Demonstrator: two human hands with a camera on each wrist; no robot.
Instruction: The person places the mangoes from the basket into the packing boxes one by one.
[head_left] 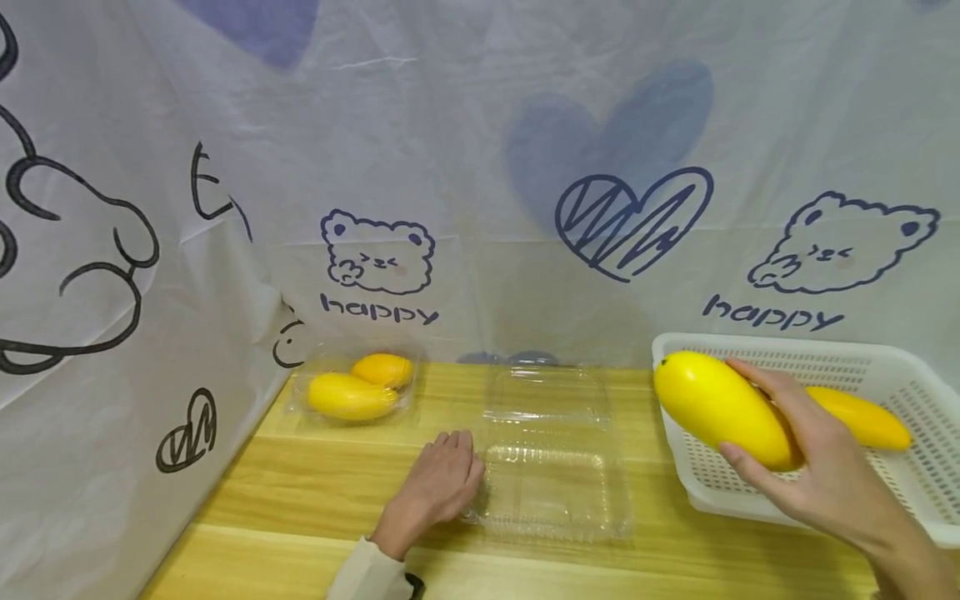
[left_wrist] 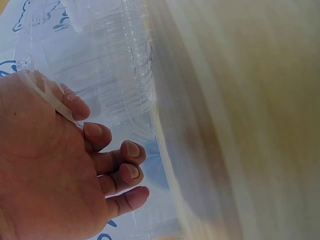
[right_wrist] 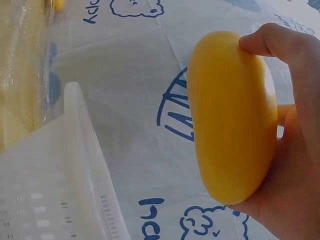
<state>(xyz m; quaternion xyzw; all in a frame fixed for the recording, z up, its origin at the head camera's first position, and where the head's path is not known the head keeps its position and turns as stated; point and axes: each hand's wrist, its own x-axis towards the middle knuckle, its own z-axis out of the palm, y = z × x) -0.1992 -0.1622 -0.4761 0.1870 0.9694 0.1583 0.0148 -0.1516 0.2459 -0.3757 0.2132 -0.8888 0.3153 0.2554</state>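
My right hand (head_left: 825,467) grips a large yellow mango (head_left: 723,408) above the left part of a white plastic basket (head_left: 686,492). The right wrist view shows the thumb and fingers round the smooth mango (right_wrist: 230,120). A second long yellow fruit (head_left: 862,417) lies in the basket, partly hidden by that hand. My left hand (head_left: 442,475) is low at the left edge of an open clear plastic clamshell box (head_left: 551,492). In the left wrist view, the box's rim (left_wrist: 57,102) passes between its thumb and loosely curled fingers.
Another clear plastic box (head_left: 300,417) stands at the back left with two yellow fruits (head_left: 352,397) in it. A printed white cloth (head_left: 480,167) hangs behind the wooden table (head_left: 300,492) and along its left side.
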